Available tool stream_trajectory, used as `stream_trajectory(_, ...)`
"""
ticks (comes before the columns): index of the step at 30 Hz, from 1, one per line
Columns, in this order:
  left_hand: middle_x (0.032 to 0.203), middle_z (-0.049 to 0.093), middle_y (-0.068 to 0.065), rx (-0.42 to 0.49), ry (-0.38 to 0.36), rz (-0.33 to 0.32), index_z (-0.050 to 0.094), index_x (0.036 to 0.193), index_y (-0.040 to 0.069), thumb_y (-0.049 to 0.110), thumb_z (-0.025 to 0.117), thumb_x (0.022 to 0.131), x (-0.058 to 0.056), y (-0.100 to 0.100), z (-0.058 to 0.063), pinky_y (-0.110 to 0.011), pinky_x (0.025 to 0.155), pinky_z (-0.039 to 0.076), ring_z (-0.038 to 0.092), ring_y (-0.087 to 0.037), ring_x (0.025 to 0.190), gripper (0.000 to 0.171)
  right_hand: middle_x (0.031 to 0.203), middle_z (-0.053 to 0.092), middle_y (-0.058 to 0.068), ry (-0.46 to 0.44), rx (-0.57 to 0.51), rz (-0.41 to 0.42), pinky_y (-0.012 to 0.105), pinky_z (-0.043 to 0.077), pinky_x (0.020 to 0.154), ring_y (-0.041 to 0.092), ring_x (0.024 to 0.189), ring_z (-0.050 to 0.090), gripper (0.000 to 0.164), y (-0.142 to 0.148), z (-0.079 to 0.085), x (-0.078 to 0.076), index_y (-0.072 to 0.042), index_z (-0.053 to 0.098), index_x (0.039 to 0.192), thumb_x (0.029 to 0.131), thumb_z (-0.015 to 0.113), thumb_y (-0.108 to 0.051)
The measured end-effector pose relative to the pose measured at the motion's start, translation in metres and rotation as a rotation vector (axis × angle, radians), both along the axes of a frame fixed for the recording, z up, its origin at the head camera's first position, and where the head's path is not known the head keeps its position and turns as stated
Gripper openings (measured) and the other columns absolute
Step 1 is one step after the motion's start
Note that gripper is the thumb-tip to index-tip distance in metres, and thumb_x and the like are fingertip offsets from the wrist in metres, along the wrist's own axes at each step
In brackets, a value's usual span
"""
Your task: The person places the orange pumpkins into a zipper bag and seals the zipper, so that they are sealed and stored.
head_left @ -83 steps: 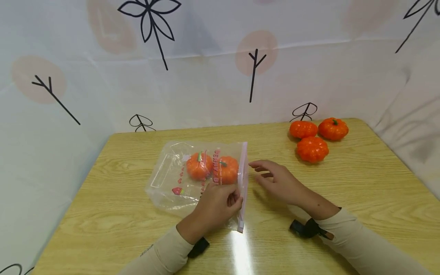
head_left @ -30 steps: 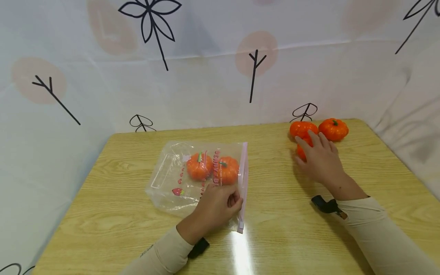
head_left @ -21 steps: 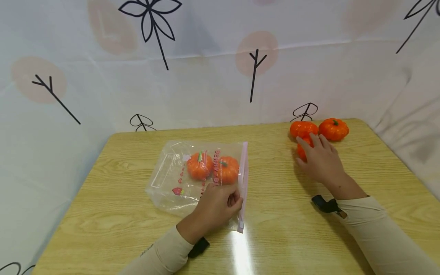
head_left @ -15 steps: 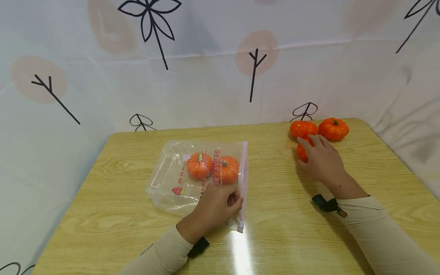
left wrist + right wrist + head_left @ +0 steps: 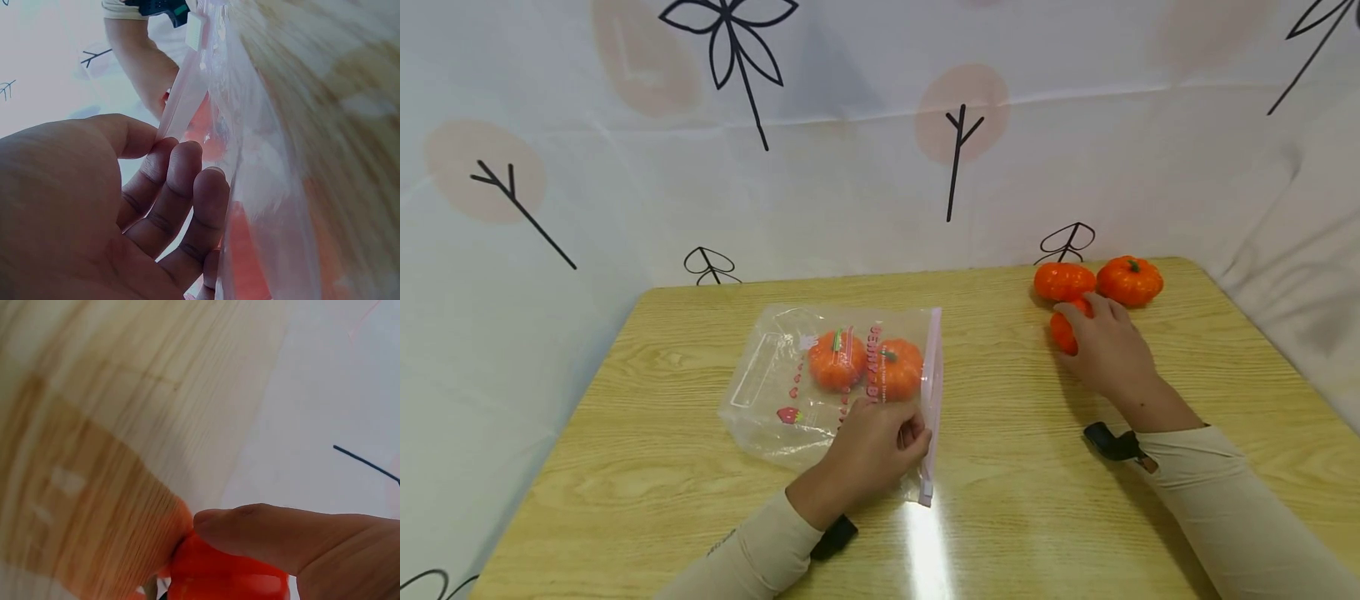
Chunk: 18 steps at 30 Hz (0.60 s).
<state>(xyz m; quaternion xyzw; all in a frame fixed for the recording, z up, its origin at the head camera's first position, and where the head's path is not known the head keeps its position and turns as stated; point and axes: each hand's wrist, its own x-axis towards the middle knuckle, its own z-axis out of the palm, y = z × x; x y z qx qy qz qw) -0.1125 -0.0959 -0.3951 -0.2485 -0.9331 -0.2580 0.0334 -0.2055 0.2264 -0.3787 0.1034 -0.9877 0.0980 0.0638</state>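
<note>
My left hand (image 5: 871, 442) pinches the pink zip edge of a clear plastic zip bag (image 5: 767, 433) between thumb and index finger; the left wrist view shows the bag's mouth (image 5: 215, 81) parted beside the fingers. Two small orange pumpkins (image 5: 837, 360) lie inside the bag. At the right, my right hand (image 5: 1108, 346) grips a third pumpkin (image 5: 1064, 330) on the table, partly hidden by the fingers. The right wrist view has the thumb (image 5: 250, 534) lying on this glossy pumpkin (image 5: 225, 575).
Two more orange pumpkins, a left one (image 5: 1063, 282) and a right one (image 5: 1130, 281) with a green stem, sit just behind the right hand near the table's back edge. A patterned white cloth (image 5: 850, 200) hangs behind the wooden table (image 5: 647, 467). The white zip slider (image 5: 927, 489) is at the bag's near corner.
From beside the bag's mouth, my right hand has moved right and back to the front pumpkin, and its fingers have closed round it. The left hand and bag stay in place.
</note>
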Motion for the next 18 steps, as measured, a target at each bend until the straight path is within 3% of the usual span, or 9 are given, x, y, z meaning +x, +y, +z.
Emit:
stream_trajectory(9,0.061,0.048,0.018,0.007,-0.018,0.000,0.057,0.075,0.025,0.029,0.066,0.093,0.0003,0.0001,0.0010,-0.028,0.074,0.032,0.044,0.005,0.058,0.020,0.134,0.036,0.043,-0.009,-0.027,-0.024,0.073,0.041,0.090,0.065,0.117,0.037,0.063,0.0028,-0.0022,-0.0032,0.001,0.042,0.135,0.083,0.075,-0.013)
stream_trajectory(18,0.061,0.048,0.018,0.017,0.020,-0.011,0.057,0.074,0.025,0.026,0.067,0.091,-0.0003,-0.0007,-0.0013,-0.028,0.074,0.032,0.043,0.005,0.057,0.020,0.131,0.040,0.039,-0.016,-0.015,-0.050,0.071,0.048,0.080,0.059,0.113,0.043,0.074,-0.0045,0.0056,0.0015,-0.002,0.039,0.142,0.084,0.076,-0.031)
